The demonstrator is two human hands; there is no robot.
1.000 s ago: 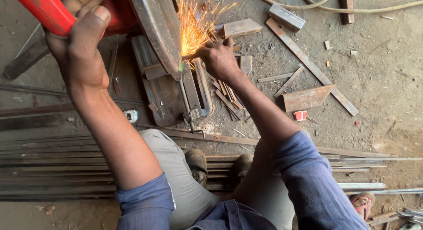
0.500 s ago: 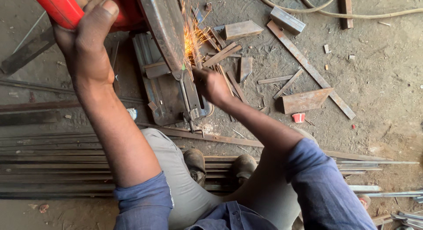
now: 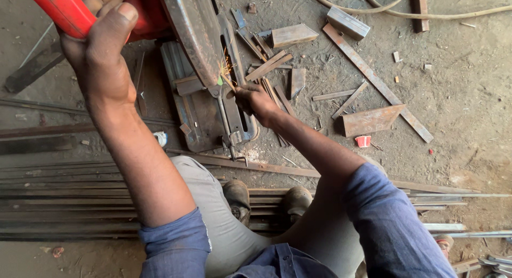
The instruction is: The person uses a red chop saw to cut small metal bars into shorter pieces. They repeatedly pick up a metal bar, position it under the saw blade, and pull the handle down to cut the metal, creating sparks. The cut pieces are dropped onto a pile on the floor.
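Down on the dirt floor [image 3: 469, 97], my left hand [image 3: 101, 59] wrapping tight around the saw's red handle [image 3: 61, 11], my right hand [image 3: 256, 99] pinching a metal strip [image 3: 230, 86] under the blade guard [image 3: 192, 33], a few sparks [image 3: 226, 69] flying, offcuts [image 3: 370, 119] lying nearby.

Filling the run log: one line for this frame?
left hand: grips red handle | right hand: holds metal piece at chop saw | few sparks

We see a bare dirt floor [image 3: 469, 123] in daylight, long steel bars [image 3: 69, 203] stacked below our hands, cut metal scraps [image 3: 370, 121] to their right, a hose [image 3: 458, 12] beyond.
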